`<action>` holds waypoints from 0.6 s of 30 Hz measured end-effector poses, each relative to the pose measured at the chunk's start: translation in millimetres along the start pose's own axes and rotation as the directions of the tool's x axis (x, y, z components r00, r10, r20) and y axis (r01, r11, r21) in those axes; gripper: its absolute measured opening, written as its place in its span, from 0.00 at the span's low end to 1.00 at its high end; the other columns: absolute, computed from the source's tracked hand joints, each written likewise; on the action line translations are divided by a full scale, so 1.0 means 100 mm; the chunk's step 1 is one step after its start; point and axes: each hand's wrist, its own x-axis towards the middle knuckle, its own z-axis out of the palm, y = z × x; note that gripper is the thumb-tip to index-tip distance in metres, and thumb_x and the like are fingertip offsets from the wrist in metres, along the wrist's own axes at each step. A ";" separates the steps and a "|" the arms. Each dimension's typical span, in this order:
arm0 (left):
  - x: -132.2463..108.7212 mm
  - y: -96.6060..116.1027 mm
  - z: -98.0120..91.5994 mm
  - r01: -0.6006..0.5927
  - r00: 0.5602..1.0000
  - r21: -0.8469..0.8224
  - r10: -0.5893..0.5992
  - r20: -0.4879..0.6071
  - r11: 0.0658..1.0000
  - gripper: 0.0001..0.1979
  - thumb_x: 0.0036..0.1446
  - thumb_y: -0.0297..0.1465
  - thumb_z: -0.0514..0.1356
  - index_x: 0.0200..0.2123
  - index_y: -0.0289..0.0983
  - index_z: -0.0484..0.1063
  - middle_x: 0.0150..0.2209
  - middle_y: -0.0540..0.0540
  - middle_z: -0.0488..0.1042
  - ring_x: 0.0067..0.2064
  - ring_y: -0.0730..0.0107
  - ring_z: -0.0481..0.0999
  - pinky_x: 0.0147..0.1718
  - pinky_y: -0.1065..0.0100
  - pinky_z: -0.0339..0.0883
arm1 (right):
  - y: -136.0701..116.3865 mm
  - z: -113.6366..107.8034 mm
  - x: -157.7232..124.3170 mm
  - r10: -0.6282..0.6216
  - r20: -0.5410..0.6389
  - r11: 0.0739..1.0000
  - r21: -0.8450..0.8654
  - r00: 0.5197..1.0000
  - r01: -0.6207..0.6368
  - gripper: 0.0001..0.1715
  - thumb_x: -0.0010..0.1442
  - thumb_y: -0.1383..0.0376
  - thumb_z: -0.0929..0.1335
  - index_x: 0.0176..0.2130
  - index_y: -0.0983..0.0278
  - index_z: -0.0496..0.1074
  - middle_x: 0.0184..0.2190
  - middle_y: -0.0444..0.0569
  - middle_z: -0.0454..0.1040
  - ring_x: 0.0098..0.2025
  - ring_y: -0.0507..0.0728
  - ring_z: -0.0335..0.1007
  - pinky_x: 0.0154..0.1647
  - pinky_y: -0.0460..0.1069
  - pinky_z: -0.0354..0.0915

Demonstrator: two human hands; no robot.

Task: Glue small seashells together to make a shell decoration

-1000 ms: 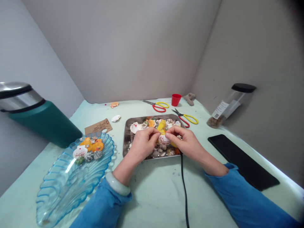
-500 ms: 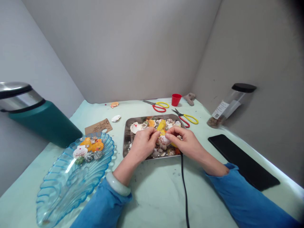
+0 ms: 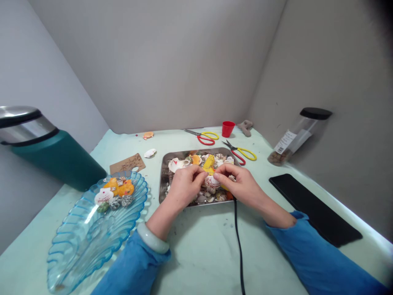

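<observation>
Curling inward above the near rim of the shell-filled steel tray, left hand and right hand meet, fingers clamped on a white red-speckled shell, black cable trailing across the pale-green desk.

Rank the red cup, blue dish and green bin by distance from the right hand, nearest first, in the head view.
1. Red cup, behind the right hand that pinches a shell, at the back.
2. Blue dish, front left.
3. Green bin, far left.
</observation>
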 end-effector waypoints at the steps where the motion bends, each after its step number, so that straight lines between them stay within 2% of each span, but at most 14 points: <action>1: 0.00 -0.01 0.00 0.008 1.000 -0.011 -0.008 -0.006 1.000 0.12 0.55 0.35 0.54 0.25 0.35 0.70 0.20 0.52 0.70 0.23 0.77 0.64 0.25 0.74 0.56 | 0.00 0.00 0.00 -0.001 0.000 1.000 -0.002 1.000 0.001 0.09 0.56 0.62 0.65 0.29 0.64 0.70 0.28 0.43 0.72 0.31 0.51 0.66 0.34 0.46 0.62; 8: 0.03 -0.03 0.02 0.052 0.997 -0.049 -0.055 -0.063 0.997 0.07 0.51 0.33 0.58 0.26 0.35 0.71 0.25 0.51 0.74 0.27 0.76 0.68 0.29 0.74 0.59 | 0.00 0.00 0.01 -0.013 0.007 1.000 0.004 1.000 0.013 0.08 0.57 0.62 0.65 0.29 0.64 0.70 0.28 0.43 0.72 0.31 0.51 0.66 0.33 0.45 0.62; 18: 0.02 -0.03 0.03 0.079 0.995 -0.074 -0.083 -0.062 0.994 0.07 0.50 0.33 0.59 0.26 0.35 0.71 0.24 0.52 0.73 0.26 0.78 0.67 0.27 0.75 0.59 | -0.01 -0.01 0.00 -0.009 0.004 1.000 0.000 1.000 0.009 0.09 0.57 0.62 0.65 0.29 0.64 0.70 0.28 0.43 0.72 0.31 0.51 0.65 0.34 0.45 0.62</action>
